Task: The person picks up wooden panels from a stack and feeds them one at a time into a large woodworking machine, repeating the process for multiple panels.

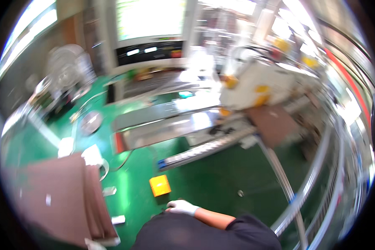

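My right hand [182, 206], in a white glove with bare fingertips, lies close in front of my dark shirt at the bottom middle. Its fingers look curled together; whatever they hold, if anything, is hidden by the shirt and blur. My left hand is out of sight. Just beyond the right hand, a small yellow-orange box [160, 185] stands on the green floor [204, 181], apart from the fingers.
Brown sheets [54, 196] are stacked at the lower left. Ahead stands a machine [254, 83] with a long metal bed; a roller rail [208, 149] juts toward me. Curved conveyor rails [310, 179] run along the right. A fan [66, 66] stands far left.
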Demonstrator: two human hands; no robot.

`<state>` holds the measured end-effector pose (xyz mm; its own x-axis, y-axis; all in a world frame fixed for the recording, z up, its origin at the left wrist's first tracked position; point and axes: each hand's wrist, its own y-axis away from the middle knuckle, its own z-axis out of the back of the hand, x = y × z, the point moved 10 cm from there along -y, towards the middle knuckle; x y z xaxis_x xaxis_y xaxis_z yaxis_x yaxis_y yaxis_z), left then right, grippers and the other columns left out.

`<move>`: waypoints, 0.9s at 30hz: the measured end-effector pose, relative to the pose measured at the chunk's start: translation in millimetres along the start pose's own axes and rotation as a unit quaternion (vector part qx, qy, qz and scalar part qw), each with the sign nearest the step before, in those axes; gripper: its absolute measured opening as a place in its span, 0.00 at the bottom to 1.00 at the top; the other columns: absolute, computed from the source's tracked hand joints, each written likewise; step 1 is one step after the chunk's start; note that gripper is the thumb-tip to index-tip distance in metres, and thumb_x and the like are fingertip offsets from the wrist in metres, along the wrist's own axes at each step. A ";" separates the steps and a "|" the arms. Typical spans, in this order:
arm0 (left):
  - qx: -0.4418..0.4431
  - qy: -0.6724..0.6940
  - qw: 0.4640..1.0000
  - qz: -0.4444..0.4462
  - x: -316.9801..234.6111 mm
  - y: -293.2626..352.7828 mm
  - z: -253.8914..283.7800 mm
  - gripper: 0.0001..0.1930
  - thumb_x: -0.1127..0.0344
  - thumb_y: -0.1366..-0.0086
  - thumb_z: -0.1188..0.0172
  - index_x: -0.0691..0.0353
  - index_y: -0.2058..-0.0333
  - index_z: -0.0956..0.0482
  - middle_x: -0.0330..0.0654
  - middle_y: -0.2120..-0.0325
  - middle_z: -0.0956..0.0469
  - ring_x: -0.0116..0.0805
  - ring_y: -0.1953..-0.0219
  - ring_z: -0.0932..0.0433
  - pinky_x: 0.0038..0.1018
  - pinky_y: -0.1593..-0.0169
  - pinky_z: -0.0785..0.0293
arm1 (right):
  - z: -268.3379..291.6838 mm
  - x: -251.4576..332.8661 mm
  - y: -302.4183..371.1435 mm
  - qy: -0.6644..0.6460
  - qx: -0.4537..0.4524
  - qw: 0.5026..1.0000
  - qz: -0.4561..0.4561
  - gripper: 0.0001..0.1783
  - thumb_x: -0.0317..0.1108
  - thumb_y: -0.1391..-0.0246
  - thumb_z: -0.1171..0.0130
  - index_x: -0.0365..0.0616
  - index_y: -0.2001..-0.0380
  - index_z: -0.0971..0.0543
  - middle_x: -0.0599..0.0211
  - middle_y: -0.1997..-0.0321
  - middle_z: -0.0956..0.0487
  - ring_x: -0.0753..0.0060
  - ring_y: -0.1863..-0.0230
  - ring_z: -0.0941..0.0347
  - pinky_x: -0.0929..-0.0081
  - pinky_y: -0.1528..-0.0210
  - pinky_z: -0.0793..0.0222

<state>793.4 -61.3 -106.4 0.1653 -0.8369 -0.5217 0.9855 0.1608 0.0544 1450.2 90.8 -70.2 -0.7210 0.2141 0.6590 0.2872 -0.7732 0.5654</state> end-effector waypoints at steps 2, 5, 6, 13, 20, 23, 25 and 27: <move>0.293 0.364 0.882 0.061 -29.2 50.8 -30.1 0.37 0.42 0.39 0.37 0.73 0.46 0.27 0.49 0.54 0.23 0.47 0.59 0.22 0.38 0.54 0.23 | 7.4 -1.9 17.4 -0.009 -0.046 0.999 0.008 0.29 0.56 0.43 0.43 0.44 0.51 0.20 0.51 0.53 0.19 0.50 0.48 0.23 0.63 0.45 0.29; 0.323 0.263 0.906 0.074 -38.3 42.7 -27.7 0.37 0.37 0.41 0.38 0.66 0.47 0.27 0.47 0.62 0.23 0.38 0.69 0.22 0.35 0.68 0.23 | -22.5 -27.2 -2.9 -0.075 -0.064 0.995 0.014 0.26 0.51 0.43 0.40 0.40 0.52 0.20 0.51 0.54 0.18 0.52 0.51 0.21 0.63 0.47 0.27; 0.342 0.254 0.901 0.081 -42.4 46.6 -27.0 0.34 0.37 0.40 0.39 0.62 0.48 0.28 0.46 0.64 0.22 0.36 0.71 0.21 0.31 0.72 0.24 | -30.8 -26.3 -6.9 -0.090 -0.073 0.992 0.052 0.23 0.48 0.43 0.39 0.40 0.53 0.20 0.52 0.56 0.17 0.53 0.52 0.21 0.65 0.48 0.27; 0.447 0.279 0.843 0.110 -14.5 80.9 -19.8 0.26 0.43 0.32 0.43 0.65 0.59 0.29 0.42 0.76 0.23 0.28 0.82 0.24 0.21 0.83 0.30 | -95.1 11.3 -32.0 -0.054 0.104 0.990 0.074 0.19 0.44 0.40 0.42 0.41 0.55 0.19 0.55 0.56 0.17 0.58 0.50 0.22 0.67 0.46 0.29; 0.634 0.204 0.743 0.055 16.5 241.3 6.2 0.28 0.42 0.30 0.48 0.68 0.59 0.25 0.46 0.70 0.19 0.33 0.73 0.18 0.26 0.72 0.20 | -140.2 103.8 -67.2 -0.181 0.195 0.962 0.068 0.22 0.45 0.33 0.47 0.36 0.48 0.24 0.61 0.55 0.19 0.69 0.55 0.23 0.71 0.50 0.27; 0.649 0.082 0.752 -0.082 26.1 256.1 9.1 0.34 0.40 0.32 0.46 0.73 0.50 0.25 0.51 0.60 0.19 0.37 0.65 0.18 0.29 0.66 0.19 | -175.5 129.0 -87.6 -0.231 0.221 0.946 0.058 0.25 0.48 0.33 0.47 0.34 0.50 0.24 0.60 0.56 0.19 0.68 0.56 0.23 0.70 0.50 0.27; 0.604 0.070 0.788 -0.096 -2.4 234.3 22.0 0.36 0.39 0.32 0.47 0.76 0.50 0.25 0.55 0.58 0.20 0.42 0.60 0.18 0.34 0.62 0.20 | -198.8 123.2 -102.8 -0.246 0.231 0.941 -0.001 0.26 0.49 0.34 0.46 0.31 0.55 0.23 0.60 0.59 0.19 0.70 0.58 0.23 0.73 0.52 0.27; 0.530 0.106 0.823 -0.176 -23.1 188.9 16.9 0.38 0.38 0.33 0.47 0.77 0.51 0.25 0.60 0.57 0.20 0.51 0.57 0.19 0.40 0.54 0.23 | -215.4 128.7 -97.6 -0.376 0.285 0.878 -0.076 0.27 0.50 0.35 0.46 0.29 0.57 0.25 0.55 0.60 0.19 0.62 0.60 0.21 0.66 0.54 0.23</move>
<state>976.4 -20.5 -69.7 -0.0365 -0.6058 -0.7948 0.4690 -0.7127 0.5216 1193.5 65.2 -147.5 -0.2189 0.7884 0.5749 0.6476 -0.3233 0.6900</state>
